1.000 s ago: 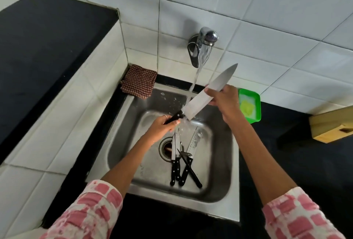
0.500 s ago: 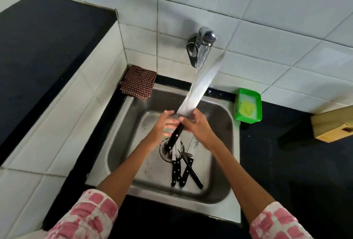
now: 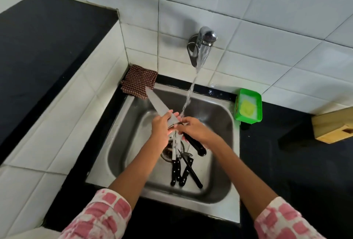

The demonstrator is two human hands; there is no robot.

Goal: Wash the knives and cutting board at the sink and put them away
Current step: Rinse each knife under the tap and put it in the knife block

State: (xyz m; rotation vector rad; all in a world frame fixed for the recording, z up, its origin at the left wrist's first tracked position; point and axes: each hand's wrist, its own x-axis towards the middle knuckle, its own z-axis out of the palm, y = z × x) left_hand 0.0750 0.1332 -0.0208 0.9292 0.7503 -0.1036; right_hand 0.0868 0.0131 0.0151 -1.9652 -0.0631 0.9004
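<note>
**Big knife under the tap**

Big knife [image 3: 162,108] is held over the sink [image 3: 219,198], tip toward the checked cloth [image 3: 138,84], w/ water hitting near the hands. Left hand [image 3: 162,126] wraps the blade base; right hand [image 3: 196,130] curls round the black handle. Other knives [image 3: 181,172] lie by the drain. Wet steel = slippery, stiff, sharp: safest hold is prob. handle only, fingers off the edge.

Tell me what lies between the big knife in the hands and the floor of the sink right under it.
A pile of smaller black-handled knives lies on the sink floor over the drain, directly beneath the big knife that the left hand and right hand hold under the running water.
</note>
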